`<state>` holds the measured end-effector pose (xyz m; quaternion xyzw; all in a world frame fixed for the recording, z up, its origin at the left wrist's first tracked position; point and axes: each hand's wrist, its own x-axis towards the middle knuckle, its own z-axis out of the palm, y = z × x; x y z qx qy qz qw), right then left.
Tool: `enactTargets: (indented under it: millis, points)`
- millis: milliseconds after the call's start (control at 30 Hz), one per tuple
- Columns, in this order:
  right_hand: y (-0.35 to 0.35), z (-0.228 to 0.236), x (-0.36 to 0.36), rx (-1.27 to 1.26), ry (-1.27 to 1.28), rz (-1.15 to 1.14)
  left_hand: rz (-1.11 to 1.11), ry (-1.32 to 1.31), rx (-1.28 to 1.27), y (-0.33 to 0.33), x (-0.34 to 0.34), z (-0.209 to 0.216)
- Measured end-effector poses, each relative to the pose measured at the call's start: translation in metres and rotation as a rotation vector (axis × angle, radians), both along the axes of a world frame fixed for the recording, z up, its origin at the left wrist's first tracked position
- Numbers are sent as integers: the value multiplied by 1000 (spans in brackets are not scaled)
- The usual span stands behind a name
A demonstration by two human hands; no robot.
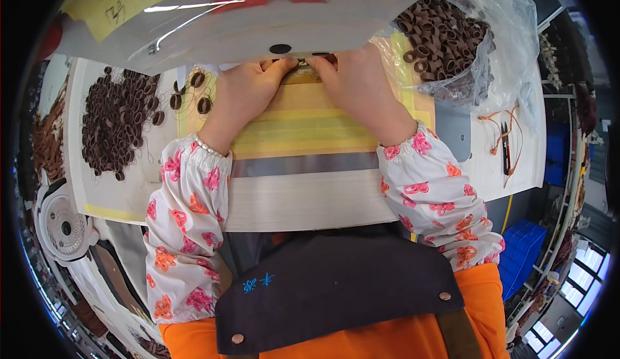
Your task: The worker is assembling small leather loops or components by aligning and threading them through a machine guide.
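Observation:
My left hand (pixel 244 94) and my right hand (pixel 363 84) meet under the head of a white sewing machine (pixel 258 26). Thumbs and fingertips are pinched close together there, and what lies between them is mostly hidden by the machine and my fingers. Yellow tape strips (pixel 303 126) cover the work surface below my hands. Just left of my left wrist lie a few small brown loops (pixel 204 105) with loose threads. Beyond them spreads a large pile of similar brown loops (pixel 116 120). Right of my right hand, a clear plastic bag (pixel 500 68) holds many more brown loops (pixel 445 36).
Black-handled thread snips (pixel 506 149) with an orange cord (pixel 497 141) rest on the right of the white table (pixel 310 197). A white round fan (pixel 63 226) stands off the table's left edge. A blue crate (pixel 526 256) is at the lower right, beside shelving.

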<state>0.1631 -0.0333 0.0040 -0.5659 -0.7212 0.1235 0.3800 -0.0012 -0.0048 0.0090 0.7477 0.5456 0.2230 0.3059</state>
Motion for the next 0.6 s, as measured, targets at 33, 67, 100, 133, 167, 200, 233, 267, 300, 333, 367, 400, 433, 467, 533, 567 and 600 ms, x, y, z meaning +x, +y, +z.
enactTargets:
  millis: [33,67,100,133,167,200,233,267,300,333,367,400,433,467,533,567,600]
  points:
    - [-1,0,0,-21,15,-1,-5,-10,57,0,0,-2]
    - [-2,-1,1,-42,31,-2,-11,-20,114,0,1,-5]
    - [-3,0,3,-61,41,-8,-22,-35,173,-1,3,-6]
    - [-3,-1,2,-48,31,-2,3,-27,120,-2,3,-5]
    - [-2,-3,0,-35,21,4,27,-18,67,-3,1,-3]
    - [-1,-3,0,-22,11,6,48,-9,13,-3,1,0]
    - [-1,-2,1,-20,15,4,40,-1,9,-3,1,2]
    - [-1,-2,2,-17,18,0,31,8,5,-3,2,4]
    - [0,-3,0,-14,28,4,29,23,2,-3,0,5]
    - [-1,-3,0,-36,39,-4,26,4,36,-4,1,3]
    - [-2,-4,2,-58,49,-13,21,-15,70,-4,3,-1]
    - [-3,-3,5,-77,55,-26,12,-40,107,-4,6,-2]
    - [-3,-4,5,-36,47,-18,23,-35,86,-5,6,-1]
    - [-3,-7,6,4,38,-12,32,-30,66,-6,7,1]
    - [-2,-8,7,35,35,-3,35,-36,62,-6,9,4]
    - [-2,-8,7,22,47,-2,27,-42,74,-5,8,3]
    - [-2,-7,6,10,59,2,24,-46,89,-4,7,2]
